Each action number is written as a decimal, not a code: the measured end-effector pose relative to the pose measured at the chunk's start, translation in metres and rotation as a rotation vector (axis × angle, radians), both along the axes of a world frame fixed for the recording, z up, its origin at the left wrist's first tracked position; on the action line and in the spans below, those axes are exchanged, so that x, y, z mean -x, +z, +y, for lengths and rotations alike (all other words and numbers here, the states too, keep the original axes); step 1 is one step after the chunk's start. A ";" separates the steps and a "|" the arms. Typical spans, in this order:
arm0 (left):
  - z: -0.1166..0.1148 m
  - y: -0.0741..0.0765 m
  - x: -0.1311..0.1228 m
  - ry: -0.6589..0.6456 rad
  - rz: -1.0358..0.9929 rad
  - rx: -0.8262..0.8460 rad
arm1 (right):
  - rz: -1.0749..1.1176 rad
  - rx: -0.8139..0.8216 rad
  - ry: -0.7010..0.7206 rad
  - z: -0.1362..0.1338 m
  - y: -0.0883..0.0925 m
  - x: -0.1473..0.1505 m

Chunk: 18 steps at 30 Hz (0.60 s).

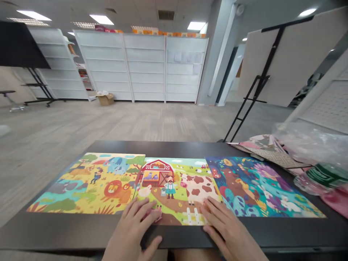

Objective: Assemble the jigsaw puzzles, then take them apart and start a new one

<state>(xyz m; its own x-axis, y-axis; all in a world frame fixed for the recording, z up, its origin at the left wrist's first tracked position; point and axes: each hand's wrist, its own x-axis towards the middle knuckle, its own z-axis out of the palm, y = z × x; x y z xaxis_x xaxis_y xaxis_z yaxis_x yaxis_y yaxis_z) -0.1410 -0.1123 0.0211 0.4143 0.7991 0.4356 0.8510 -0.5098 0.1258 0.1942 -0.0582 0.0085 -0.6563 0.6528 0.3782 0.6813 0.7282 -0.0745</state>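
Note:
Three colourful picture boards lie side by side on a dark table [179,237]. The middle farm picture [174,210] shows a red barn, a farmer and a spotted cow. My left hand [134,224] rests flat, fingers spread, over its lower left corner. On its lower right edge lies my right hand [224,226], fingers stretched out, near the white fence. To the left is a yellow savanna picture [95,181] with lions and elephants. The dark blue forest picture [252,188] with a bear and rabbits lies to the right. Neither hand holds anything.
On the table's right side are a clear plastic bottle [323,177] with a green label, patterned fabric [266,148] and crumpled clear plastic [307,141]. Beyond the table stand a board on a black stand [255,87], white shelves [146,69] and a cardboard box [106,99].

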 end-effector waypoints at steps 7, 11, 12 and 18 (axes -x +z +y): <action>-0.013 -0.007 0.004 -0.198 0.021 -0.023 | 0.064 -0.029 0.044 -0.041 -0.013 -0.014; -0.022 -0.014 0.030 -0.133 -0.020 -0.035 | 0.130 -0.015 -0.035 -0.042 -0.019 -0.035; -0.025 -0.015 0.039 -0.105 -0.015 -0.026 | 0.143 -0.002 -0.062 -0.041 -0.019 -0.041; -0.040 -0.023 0.056 -0.077 -0.123 0.010 | 0.195 -0.022 -0.051 -0.039 -0.016 -0.053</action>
<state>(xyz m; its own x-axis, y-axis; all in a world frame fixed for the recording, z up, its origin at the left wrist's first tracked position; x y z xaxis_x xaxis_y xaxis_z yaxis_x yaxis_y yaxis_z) -0.1973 -0.1520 -0.0022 0.4187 0.7717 0.4787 0.7871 -0.5713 0.2326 0.2471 -0.0971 -0.0076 -0.5357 0.6736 0.5092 0.6915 0.6960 -0.1934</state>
